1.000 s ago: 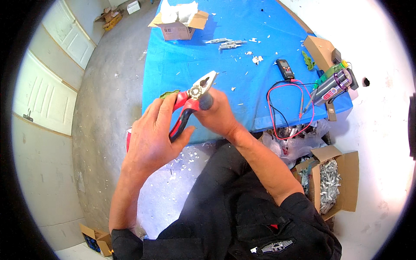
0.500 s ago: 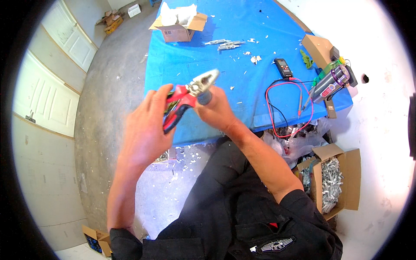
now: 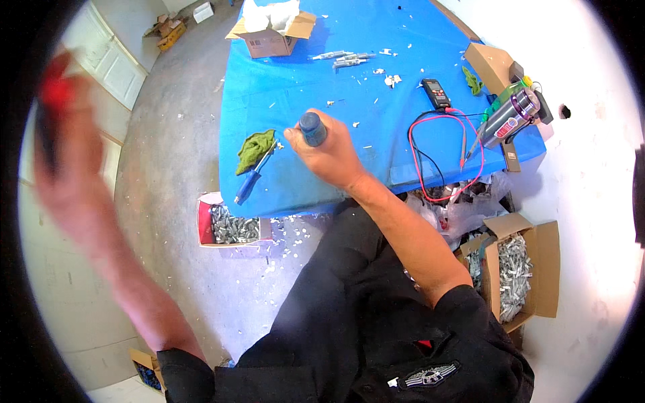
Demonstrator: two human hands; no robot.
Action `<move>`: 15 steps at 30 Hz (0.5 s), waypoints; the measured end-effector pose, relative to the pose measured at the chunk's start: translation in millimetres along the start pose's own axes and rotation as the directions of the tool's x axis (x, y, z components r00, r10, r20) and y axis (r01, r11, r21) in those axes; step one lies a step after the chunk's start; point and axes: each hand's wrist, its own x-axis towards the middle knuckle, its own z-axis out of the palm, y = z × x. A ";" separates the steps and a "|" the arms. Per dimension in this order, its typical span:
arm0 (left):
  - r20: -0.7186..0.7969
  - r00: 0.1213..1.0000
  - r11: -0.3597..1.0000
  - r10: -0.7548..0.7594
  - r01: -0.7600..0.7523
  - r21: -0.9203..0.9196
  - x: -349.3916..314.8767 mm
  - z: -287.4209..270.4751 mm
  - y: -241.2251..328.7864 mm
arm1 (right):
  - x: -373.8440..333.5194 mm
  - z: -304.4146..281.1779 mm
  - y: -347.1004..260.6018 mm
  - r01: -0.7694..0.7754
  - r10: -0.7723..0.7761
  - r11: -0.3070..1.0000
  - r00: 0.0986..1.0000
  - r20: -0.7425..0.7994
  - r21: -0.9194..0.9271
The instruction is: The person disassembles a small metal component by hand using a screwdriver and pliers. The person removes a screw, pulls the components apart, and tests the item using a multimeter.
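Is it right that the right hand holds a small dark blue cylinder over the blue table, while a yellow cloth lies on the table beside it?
Not quite. In the head view the cloth is green, not yellow. The rest holds: the right hand holds the small dark blue cylinder over the blue table.

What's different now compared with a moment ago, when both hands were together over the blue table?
The left hand has swung out to the person's left, away from the table, carrying the red-handled pliers, now blurred. The right hand stayed over the blue table, keeping its grip on the dark blue cylinder. The boxes, meter and leads have not moved.
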 end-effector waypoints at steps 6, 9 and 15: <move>0.267 0.954 0.944 0.137 -0.208 0.256 -54.1 33.3 -17.0 | 0.7 10.9 11.1 0.193 -0.191 0.981 0.980 -0.045 0.033; 0.645 0.763 0.909 0.024 -0.286 0.304 -92.8 69.6 -22.9 | 14.4 3.6 9.5 0.213 -0.213 0.977 0.976 -0.050 0.000; 0.225 0.972 0.974 -0.064 0.011 0.226 -38.5 20.5 -1.8 | 0.7 1.5 7.4 0.047 -0.046 0.998 0.999 -0.027 0.033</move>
